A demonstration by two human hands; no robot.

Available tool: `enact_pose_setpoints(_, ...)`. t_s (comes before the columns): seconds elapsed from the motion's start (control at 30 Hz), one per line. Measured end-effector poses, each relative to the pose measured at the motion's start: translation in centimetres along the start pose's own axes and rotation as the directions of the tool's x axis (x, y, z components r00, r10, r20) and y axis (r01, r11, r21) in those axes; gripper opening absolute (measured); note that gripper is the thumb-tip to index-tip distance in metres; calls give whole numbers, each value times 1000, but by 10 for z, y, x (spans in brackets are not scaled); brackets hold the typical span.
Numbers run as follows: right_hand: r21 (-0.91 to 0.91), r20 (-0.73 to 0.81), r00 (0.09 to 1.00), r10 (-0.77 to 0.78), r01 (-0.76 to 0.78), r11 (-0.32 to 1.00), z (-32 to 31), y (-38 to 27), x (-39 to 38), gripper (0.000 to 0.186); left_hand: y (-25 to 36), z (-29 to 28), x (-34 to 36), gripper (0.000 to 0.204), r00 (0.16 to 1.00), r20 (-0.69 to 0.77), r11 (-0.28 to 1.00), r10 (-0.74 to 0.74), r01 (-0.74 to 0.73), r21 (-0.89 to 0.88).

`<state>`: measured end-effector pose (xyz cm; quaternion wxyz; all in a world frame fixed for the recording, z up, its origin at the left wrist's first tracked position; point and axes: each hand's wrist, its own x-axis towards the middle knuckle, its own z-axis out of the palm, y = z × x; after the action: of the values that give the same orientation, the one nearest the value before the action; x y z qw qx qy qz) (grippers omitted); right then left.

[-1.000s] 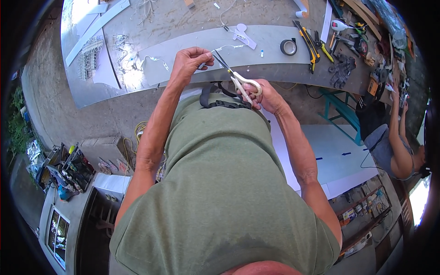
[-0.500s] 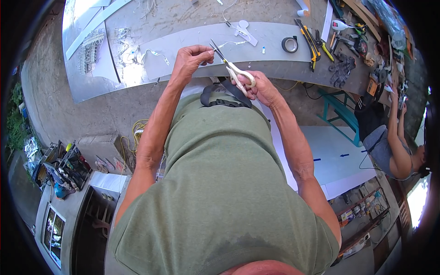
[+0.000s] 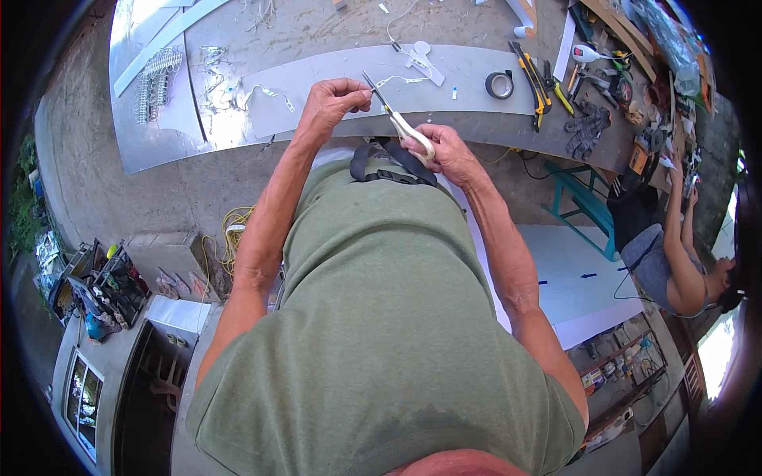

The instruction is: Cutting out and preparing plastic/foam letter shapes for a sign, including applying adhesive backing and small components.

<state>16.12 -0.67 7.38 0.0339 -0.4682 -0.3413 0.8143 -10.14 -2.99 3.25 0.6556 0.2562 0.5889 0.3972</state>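
My left hand point(image 3: 329, 109), raised by the table's front edge, pinches a thin wire, mostly hidden by my fingertips, at the blades of the white-handled scissors point(image 3: 406, 128). My right hand point(image 3: 446, 155) grips those scissors, whose blades are shut and point up and left. Beyond them, a wired strip of small light modules point(image 3: 282, 97) lies on a long curved pale sheet point(image 3: 317, 71), along with a white plastic piece point(image 3: 421, 59) and a roll of black tape point(image 3: 498, 86).
The grey worktable point(image 3: 317, 24) holds coiled wire forms point(image 3: 156, 83), utility knives point(image 3: 536, 95), gloves point(image 3: 587, 127) and scattered tools at right. A co-worker point(image 3: 667, 270) works at the far right. Below are a teal stool point(image 3: 591, 210), a large white panel point(image 3: 575, 285) and yellow cable point(image 3: 238, 230).
The scissor blades have gone from open to shut by my left fingertips. My right hand has shifted slightly up and left.
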Motion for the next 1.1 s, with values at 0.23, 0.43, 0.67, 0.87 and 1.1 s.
enact_pose_setpoints(0.23, -150, -109, 987, -119, 102, 983, -24, -25, -12, 31, 21, -41, 15, 20, 977, -140, 975, 163, -138, 177)
enact_pose_setpoints(0.43, -900, -432, 549, -716, -209, 383, -110, -26, 7, 21, 73, -104, 51, 24, 804, -363, 808, 472, -229, 543)
enact_pose_setpoints(0.67, -954, -253, 354, -900, -244, 172, -99, -38, 27, 15, 61, -37, 43, 21, 865, 41, 538, 500, -348, 768)
enact_pose_setpoints(0.87, -943, -317, 401, -860, -232, 240, -87, -19, 48, 28, 24, 33, 41, 31, 914, 296, 294, 277, -374, 880)
enact_pose_setpoints(1.1, -889, -447, 465, -764, -137, 437, -64, -36, 41, 19, 8, 51, 68, 29, 906, 392, 86, 157, -408, 909)
